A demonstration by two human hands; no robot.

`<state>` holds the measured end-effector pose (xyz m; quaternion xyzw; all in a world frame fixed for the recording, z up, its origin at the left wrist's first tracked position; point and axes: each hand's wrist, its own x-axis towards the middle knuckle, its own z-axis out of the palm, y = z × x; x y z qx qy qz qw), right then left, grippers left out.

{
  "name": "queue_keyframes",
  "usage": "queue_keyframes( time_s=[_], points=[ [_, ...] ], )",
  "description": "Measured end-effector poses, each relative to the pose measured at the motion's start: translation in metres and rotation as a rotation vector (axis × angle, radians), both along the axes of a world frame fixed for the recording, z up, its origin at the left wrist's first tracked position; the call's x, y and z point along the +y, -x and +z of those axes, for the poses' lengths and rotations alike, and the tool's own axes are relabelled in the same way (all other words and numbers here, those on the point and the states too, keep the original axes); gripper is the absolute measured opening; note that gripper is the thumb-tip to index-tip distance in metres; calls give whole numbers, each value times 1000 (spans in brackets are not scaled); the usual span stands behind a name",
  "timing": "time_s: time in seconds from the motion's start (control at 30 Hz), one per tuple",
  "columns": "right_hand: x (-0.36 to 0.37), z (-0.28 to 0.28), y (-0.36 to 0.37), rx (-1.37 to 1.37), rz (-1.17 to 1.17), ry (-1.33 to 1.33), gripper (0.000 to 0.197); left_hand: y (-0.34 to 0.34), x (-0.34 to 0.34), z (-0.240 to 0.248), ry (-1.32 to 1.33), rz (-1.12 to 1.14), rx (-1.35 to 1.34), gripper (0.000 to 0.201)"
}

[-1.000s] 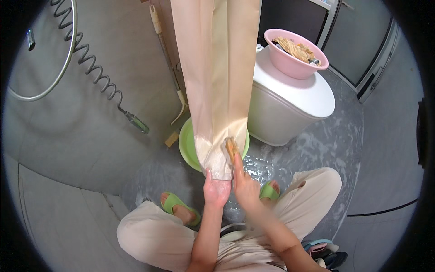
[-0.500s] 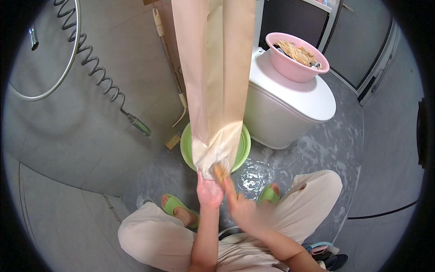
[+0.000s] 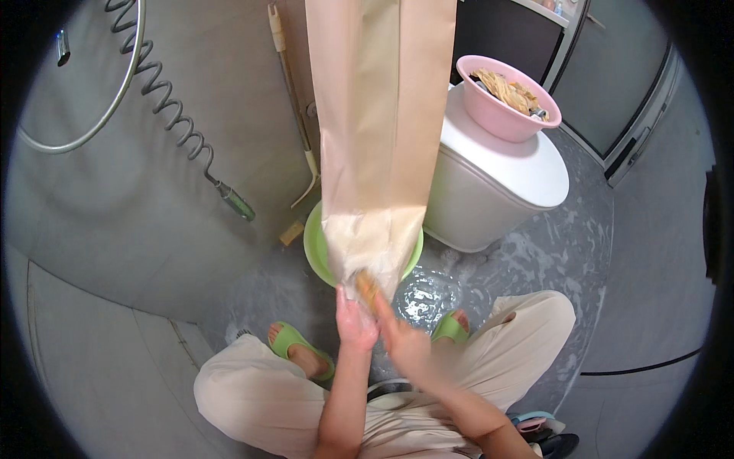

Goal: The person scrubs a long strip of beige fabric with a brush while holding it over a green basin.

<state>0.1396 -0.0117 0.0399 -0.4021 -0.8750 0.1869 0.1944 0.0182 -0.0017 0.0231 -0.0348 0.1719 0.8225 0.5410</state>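
Observation:
A long beige-pink cloth [image 3: 378, 130] hangs down in front of me, its lower end wet, creased and soapy. My left hand [image 3: 356, 323], wet with suds, is closed on the bottom edge of that cloth. In my right hand [image 3: 405, 350] is a small wooden-backed scrub brush [image 3: 368, 291], pressed against the soapy part just above my left hand. The brush's bristles are mostly hidden. Behind the cloth's lower end sits a light green basin [image 3: 313, 246], largely covered by it.
A pink basin [image 3: 498, 118] full of clothes stands on the white toilet lid [image 3: 547, 172] at right. A coiled hose [image 3: 180, 126] and a long-handled tool [image 3: 294, 92] are at left. Foamy water lies on the grey floor [image 3: 527, 245], near my green slippers [image 3: 451, 330].
The brush has shifted slightly up and left over the cloth. The upper cloth now appears farther right and looks wider. My left hand keeps its hold on the bottom edge.

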Motion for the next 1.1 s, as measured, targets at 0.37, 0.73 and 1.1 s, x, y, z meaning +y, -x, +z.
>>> queue_keyframes(
  time_s=[0.37, 0.73, 1.1],
  points=[
    [87, 24, 7, 159, -284, 109, 35, -68, 19, -70, 159, -223, 605, 53],
    [110, -10, -42, 540, -342, 405, 11, -77, 40, -48, 101, -287, -285, 57],
    [126, 17, -114, 555, -427, 637, 8, -57, 75, -86, -141, -211, -334, 62]
  ],
)
